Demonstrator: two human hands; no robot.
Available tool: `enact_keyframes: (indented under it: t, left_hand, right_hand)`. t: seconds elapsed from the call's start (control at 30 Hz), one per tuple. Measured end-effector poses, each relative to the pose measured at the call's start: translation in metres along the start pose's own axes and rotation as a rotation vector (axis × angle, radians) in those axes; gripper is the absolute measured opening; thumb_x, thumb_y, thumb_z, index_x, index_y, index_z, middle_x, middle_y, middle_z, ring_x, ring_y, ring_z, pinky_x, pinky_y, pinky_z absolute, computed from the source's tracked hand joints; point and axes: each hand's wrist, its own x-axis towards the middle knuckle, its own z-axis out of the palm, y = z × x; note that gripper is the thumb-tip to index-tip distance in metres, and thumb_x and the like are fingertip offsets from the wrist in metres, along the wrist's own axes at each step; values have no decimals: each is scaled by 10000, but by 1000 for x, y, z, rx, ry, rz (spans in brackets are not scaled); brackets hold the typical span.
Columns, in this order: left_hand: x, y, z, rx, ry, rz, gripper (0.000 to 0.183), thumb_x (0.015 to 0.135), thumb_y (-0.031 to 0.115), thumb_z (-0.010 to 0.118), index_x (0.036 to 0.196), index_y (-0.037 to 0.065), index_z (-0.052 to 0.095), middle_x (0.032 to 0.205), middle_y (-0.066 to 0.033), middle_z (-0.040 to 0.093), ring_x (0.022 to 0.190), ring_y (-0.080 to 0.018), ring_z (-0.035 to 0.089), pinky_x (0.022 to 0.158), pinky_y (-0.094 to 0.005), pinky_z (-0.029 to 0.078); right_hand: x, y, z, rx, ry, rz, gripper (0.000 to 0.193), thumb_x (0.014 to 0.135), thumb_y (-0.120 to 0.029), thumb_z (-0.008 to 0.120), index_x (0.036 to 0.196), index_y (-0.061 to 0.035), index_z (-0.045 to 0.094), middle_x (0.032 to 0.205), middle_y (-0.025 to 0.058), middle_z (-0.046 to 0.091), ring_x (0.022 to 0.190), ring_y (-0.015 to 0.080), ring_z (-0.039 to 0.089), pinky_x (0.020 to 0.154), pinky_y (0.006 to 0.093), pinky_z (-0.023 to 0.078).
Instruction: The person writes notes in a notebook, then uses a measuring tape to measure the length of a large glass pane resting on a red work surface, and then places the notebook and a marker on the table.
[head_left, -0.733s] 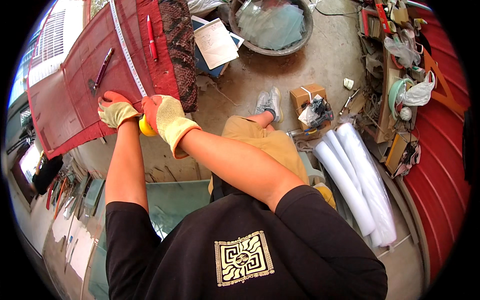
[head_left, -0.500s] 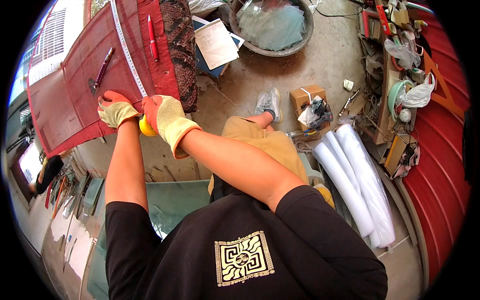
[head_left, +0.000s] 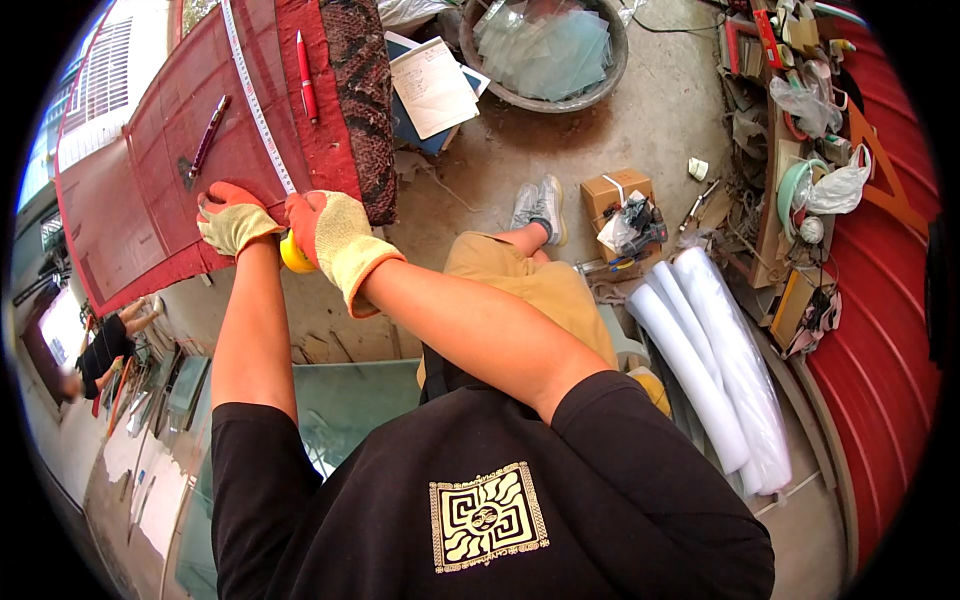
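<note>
Both my hands wear cream gloves with orange-red fingers. My right hand [head_left: 325, 235] is closed around a yellow tape measure [head_left: 295, 254] at the near edge of a red-covered table [head_left: 110, 230]. From it the white tape blade [head_left: 250, 95] runs out straight across the tabletop. My left hand [head_left: 236, 218] rests at the same edge, just left of the tape measure, with its fingers curled; what they grip, if anything, is hidden. A dark patterned pen [head_left: 208, 137] lies left of the blade, and a red pen [head_left: 304, 78] lies right of it.
Beyond the table's right side lies an open notebook [head_left: 433, 88]. A round tub [head_left: 475, 70] holds glass pieces. On the floor are a cardboard box [head_left: 610, 195] and white rolls [head_left: 725, 370]. Cluttered shelves [head_left: 770, 200] line the right. Another person [head_left: 105, 350] is at far left.
My hands, the tape measure and its blade stay almost still. At far left the other person has come further into view, with an arm or leg now showing.
</note>
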Motion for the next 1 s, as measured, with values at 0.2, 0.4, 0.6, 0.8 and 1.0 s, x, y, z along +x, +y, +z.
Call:
enact_keyframes:
  t: [0.2, 0.4, 0.6, 0.8, 1.0]
  left_hand:
    - [4, -6, 7, -3, 17, 11, 619, 1103, 515, 403, 1508, 123, 661, 1512, -218, 647, 1408, -439, 583, 1175, -579, 457]
    - [1, -2, 3, -4, 7, 7, 618, 1102, 515, 407, 1510, 128, 660, 1508, -220, 647, 1412, -438, 580, 1172, -581, 459]
    - [0, -2, 3, -4, 23, 5, 619, 1100, 516, 406, 1510, 129, 662, 1509, -218, 648, 1412, -439, 580, 1168, -580, 463]
    - [-2, 2, 0, -5, 3, -12, 624, 1100, 519, 398, 1509, 128, 661, 1521, -211, 642, 1420, -436, 575, 1177, -578, 455]
    - [0, -2, 4, -7, 21, -7, 626, 1099, 520, 398, 1502, 122, 665, 1521, -215, 642, 1422, -435, 573, 1179, -580, 453]
  right_hand:
    - [0, 1, 2, 3, 12, -21, 494, 1093, -449, 546, 1048, -24, 795, 1114, 270, 771, 1095, 493, 728, 967, 534, 576]
    - [0, 2, 2, 5, 17, -29, 479, 1095, -435, 546, 1033, -31, 797, 1101, 268, 772, 1079, 487, 734, 950, 532, 584]
    - [-2, -1, -1, -18, 31, -46, 470, 1089, -432, 559, 1017, -30, 792, 1081, 275, 769, 1068, 487, 737, 933, 532, 588]
    - [0, 0, 0, -14, 41, -41, 479, 1086, -436, 561, 1023, -24, 796, 1087, 274, 772, 1072, 489, 735, 944, 532, 586]
    - [0, -1, 0, -26, 27, -33, 483, 1088, -439, 558, 1040, -26, 803, 1097, 269, 776, 1081, 489, 734, 953, 528, 585]
